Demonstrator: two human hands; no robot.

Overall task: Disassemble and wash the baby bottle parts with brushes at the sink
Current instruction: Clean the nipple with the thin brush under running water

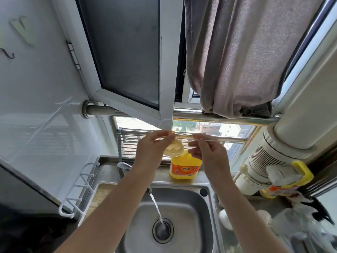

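The sink [189,203] is cut off by the bottom edge. Behind the sink, the left forearm hides most of the faucet [122,166]. The right hand [207,152] and the teat [174,149] cover the yellow bottle [184,169] top, and its label is too small to read. The left hand [151,148] hides the teat's tip. The thin stick [207,139] is too fine to show bristles. Right of the sink, pale round things [225,219] blur.

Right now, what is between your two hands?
In the head view, the cream teat, pinched by the left hand, sits between it and the right hand, which holds a thin stick.
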